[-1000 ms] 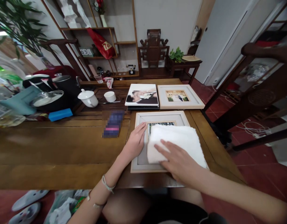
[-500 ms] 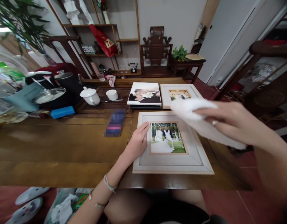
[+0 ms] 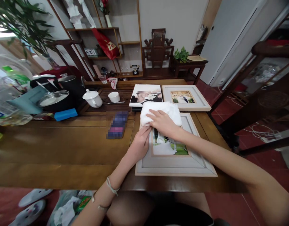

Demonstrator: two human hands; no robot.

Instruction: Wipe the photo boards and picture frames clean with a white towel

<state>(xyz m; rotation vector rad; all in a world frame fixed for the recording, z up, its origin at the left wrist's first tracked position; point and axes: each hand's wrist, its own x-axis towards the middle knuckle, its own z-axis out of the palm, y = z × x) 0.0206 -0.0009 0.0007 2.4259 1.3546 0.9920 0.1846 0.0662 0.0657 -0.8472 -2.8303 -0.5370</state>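
A picture frame (image 3: 175, 168) with a broad whitish border and a wedding photo lies flat at the table's front edge. My left hand (image 3: 141, 142) grips its left side, fingertips resting on the border near the photo. Over the frame's upper part, my right hand (image 3: 164, 124) presses a folded white towel (image 3: 171, 110), fingers spread across the cloth. The towel and hand cover the top of the photo, and the two hands almost meet at its upper left corner.
Behind lie a second picture frame (image 3: 203, 105) and a photo album (image 3: 148, 86). Left of my hands is a blurred-out purple phone-like object (image 3: 117, 125). A lidded white cup (image 3: 92, 98), a small white bowl (image 3: 114, 97), a blue block (image 3: 65, 114) and a glass-lidded pot (image 3: 54, 100) stand farther left.
My right hand has brought the towel from the raised right side down and left onto the frame's top. My left hand stays on the frame's left side.
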